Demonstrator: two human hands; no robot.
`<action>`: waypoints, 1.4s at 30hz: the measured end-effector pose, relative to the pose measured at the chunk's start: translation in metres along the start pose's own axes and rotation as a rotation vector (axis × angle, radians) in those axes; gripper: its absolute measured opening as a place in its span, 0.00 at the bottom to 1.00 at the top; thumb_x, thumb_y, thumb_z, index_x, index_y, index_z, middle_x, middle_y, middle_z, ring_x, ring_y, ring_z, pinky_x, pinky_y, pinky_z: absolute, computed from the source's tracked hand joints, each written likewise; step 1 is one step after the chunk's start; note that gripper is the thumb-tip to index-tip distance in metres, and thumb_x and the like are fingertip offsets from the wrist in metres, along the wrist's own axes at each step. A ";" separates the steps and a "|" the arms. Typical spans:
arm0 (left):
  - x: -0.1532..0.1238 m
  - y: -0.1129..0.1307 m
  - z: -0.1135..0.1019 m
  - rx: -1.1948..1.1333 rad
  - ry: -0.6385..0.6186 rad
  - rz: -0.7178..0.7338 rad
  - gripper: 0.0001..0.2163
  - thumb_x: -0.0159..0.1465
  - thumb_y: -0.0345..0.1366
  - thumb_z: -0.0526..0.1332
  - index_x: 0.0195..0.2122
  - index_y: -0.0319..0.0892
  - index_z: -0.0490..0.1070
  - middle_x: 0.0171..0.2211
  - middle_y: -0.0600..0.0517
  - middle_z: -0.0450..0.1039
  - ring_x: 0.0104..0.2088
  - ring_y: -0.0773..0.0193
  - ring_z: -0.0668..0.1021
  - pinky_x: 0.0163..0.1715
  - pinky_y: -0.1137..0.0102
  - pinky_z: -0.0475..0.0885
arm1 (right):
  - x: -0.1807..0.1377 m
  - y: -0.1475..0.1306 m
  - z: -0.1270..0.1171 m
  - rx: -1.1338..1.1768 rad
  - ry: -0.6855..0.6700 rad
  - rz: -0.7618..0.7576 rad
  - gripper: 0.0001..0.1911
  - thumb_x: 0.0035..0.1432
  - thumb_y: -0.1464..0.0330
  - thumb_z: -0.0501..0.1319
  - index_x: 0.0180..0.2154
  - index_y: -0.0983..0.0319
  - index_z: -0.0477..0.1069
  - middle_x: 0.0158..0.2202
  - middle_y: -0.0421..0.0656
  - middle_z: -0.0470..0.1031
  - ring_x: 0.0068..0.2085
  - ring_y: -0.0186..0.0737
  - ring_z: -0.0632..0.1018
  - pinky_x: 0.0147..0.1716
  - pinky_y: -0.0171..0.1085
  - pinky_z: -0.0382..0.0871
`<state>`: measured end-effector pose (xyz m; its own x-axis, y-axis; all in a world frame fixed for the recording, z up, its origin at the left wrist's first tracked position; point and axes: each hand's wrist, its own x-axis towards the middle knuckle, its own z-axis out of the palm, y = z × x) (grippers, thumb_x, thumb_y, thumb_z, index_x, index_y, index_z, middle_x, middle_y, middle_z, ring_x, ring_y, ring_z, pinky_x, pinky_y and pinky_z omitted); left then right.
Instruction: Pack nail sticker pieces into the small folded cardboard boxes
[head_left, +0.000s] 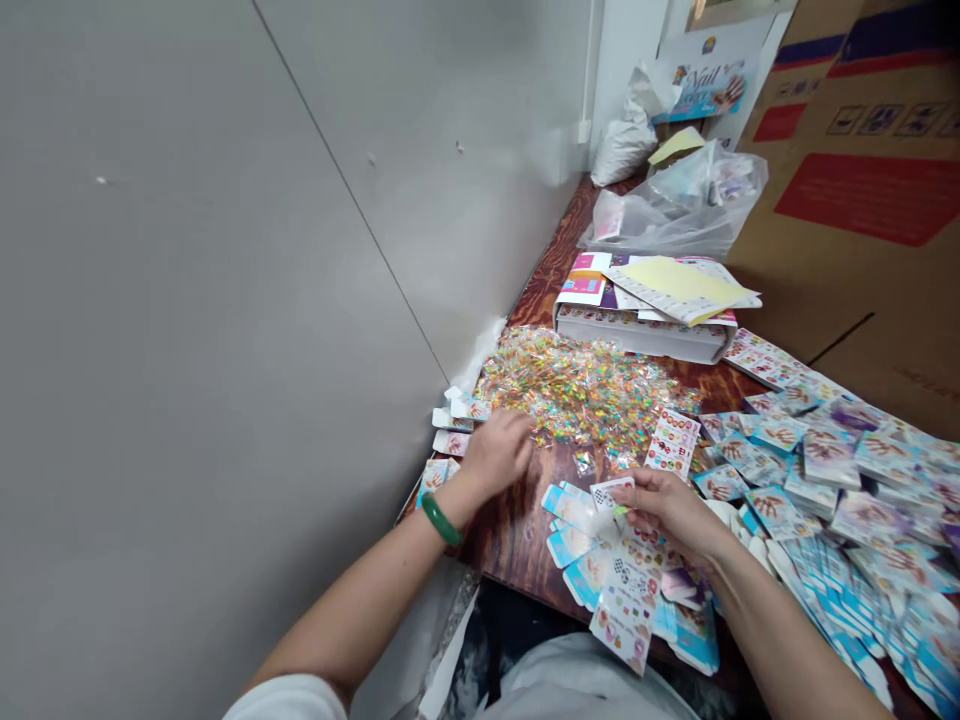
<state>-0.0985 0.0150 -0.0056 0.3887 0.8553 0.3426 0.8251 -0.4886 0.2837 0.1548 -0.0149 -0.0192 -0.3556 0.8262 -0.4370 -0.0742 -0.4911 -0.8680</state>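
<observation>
My left hand (501, 450), with a green bangle at the wrist, reaches into the near edge of a heap of small clear packets of colourful bits (581, 392); its fingers are curled and blurred. My right hand (667, 505) pinches a small white sticker card (609, 493) together with a clear packet, just above a pile of flat blue and white cartons (581, 545). A nail sticker sheet (673, 441) lies between the heap and my right hand.
Finished blue packs (847, 500) cover the wooden table (517, 530) on the right. Behind the heap stands a white box of printed sheets (645, 330), then plastic bags (679, 205) and large cardboard cartons (862, 200). A grey wall (225, 300) runs along the left.
</observation>
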 end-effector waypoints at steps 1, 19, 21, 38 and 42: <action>0.005 -0.015 -0.003 0.125 0.003 -0.103 0.18 0.59 0.27 0.52 0.51 0.40 0.66 0.50 0.42 0.68 0.51 0.53 0.68 0.51 0.58 0.62 | 0.000 0.000 -0.002 0.015 0.018 -0.002 0.14 0.40 0.63 0.70 0.28 0.65 0.74 0.17 0.35 0.65 0.16 0.24 0.61 0.15 0.28 0.50; 0.031 0.000 -0.008 -1.084 -0.236 -0.721 0.09 0.53 0.38 0.61 0.34 0.41 0.67 0.21 0.57 0.62 0.19 0.70 0.67 0.21 0.74 0.62 | -0.021 -0.020 0.003 0.005 0.183 -0.170 0.14 0.40 0.61 0.69 0.26 0.64 0.74 0.16 0.34 0.62 0.16 0.25 0.59 0.15 0.29 0.48; 0.025 0.026 0.003 -1.467 -0.298 -0.858 0.08 0.53 0.38 0.63 0.27 0.41 0.65 0.17 0.58 0.60 0.17 0.71 0.67 0.18 0.76 0.61 | -0.024 -0.025 0.012 -0.026 0.183 -0.229 0.13 0.42 0.60 0.68 0.26 0.64 0.74 0.17 0.35 0.63 0.17 0.26 0.60 0.16 0.30 0.51; 0.014 0.104 0.030 -2.027 -0.111 -1.102 0.07 0.58 0.34 0.60 0.37 0.38 0.67 0.27 0.50 0.74 0.20 0.70 0.74 0.18 0.78 0.66 | -0.028 -0.021 0.017 -0.823 0.628 -0.824 0.06 0.56 0.70 0.58 0.31 0.61 0.73 0.25 0.41 0.70 0.26 0.35 0.71 0.26 0.34 0.64; 0.015 0.107 0.028 -1.995 -0.007 -1.090 0.08 0.57 0.36 0.61 0.36 0.39 0.66 0.26 0.51 0.73 0.20 0.70 0.73 0.18 0.78 0.66 | -0.026 -0.023 0.015 -0.907 0.519 -0.898 0.06 0.55 0.70 0.58 0.31 0.61 0.74 0.28 0.44 0.71 0.32 0.39 0.73 0.31 0.35 0.66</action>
<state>0.0072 -0.0194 0.0054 0.2283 0.8281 -0.5121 -0.6628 0.5174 0.5413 0.1517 -0.0296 0.0156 -0.1092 0.8666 0.4869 0.6078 0.4459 -0.6571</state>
